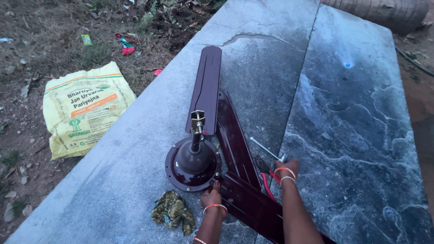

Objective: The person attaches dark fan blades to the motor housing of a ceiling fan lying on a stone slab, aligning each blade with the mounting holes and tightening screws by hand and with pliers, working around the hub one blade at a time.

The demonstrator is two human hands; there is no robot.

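— On the stone slab (135,149), at its near edge, what worries you?

— Mostly the fan motor (193,163). It sits dome-up with its short rod and brass clamp (197,120) standing upright, and it looks top-heavy to me. The left hand (211,196) presses at the motor's rim, low on the right side. A hard push there could tip it or skid it along the stone.

— And the blades?

— One blade (205,88) runs away from the motor up the slab. Two more (235,140) fan out toward the person, and the forearms lie over the nearest one. Lean on it and I'd guess it bends at the bracket, or the glossy finish scrapes on the stone.

— What is the right hand (285,166) doing?

— It reaches forward, fingers curled about a screwdriver (266,149) whose metal shaft points up and left. Red-handled pliers (266,180) lie just beside the wrist. Whether the grip is firm I cannot tell; the hand is partly hidden by bangles and the tool. If the tip slips, it could gouge the blade under it.

— The left hand, then: clenched or loose?

— Fingertips are bent down onto the rim, wrist raised, forearm coming in from below. It seems to press rather than clasp anything, though the fingers are too small to be sure.

— Anything else nearby?

— A crumpled cloth (173,211) just left of that wrist, and a yellow sack (83,108) on the ground beyond the slab.
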